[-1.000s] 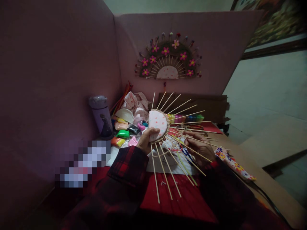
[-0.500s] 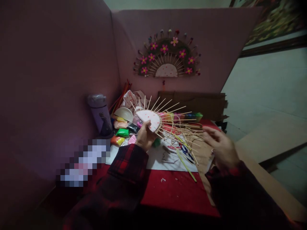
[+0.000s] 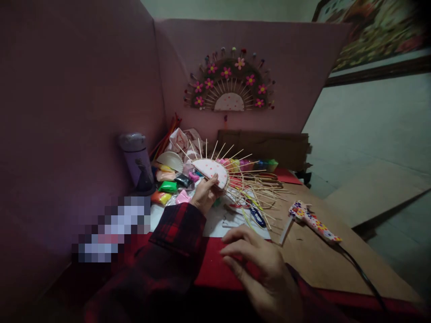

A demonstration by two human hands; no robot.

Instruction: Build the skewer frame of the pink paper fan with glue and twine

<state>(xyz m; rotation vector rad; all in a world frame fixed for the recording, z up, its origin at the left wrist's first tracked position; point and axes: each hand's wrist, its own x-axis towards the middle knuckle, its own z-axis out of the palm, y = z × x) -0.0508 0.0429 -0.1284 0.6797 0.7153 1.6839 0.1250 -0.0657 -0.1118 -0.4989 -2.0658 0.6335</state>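
My left hand is closed around the lower edge of a half-round craft piece. Pink dots cover its pale face, and thin wooden sticks fan out from its curved side. My right hand is over the red cloth near the table front, fingers bent and apart, holding nothing. Loose sticks lie just beyond the held piece. A blue-handled tool, partly covered by sticks, rests on white paper. Right of my hands, a flower-patterned glue gun lies on brown cardboard.
Colourful clay packets and a pale half disc are at the left, beside a lilac bottle. A finished flowered fan hangs on the pink panel behind. Black cord runs off the cardboard's right side.
My right hand has moved left and closer to me, from beside the loose sticks to the table front. The glue gun now shows. My left hand keeps the stick-rimmed piece almost in place.
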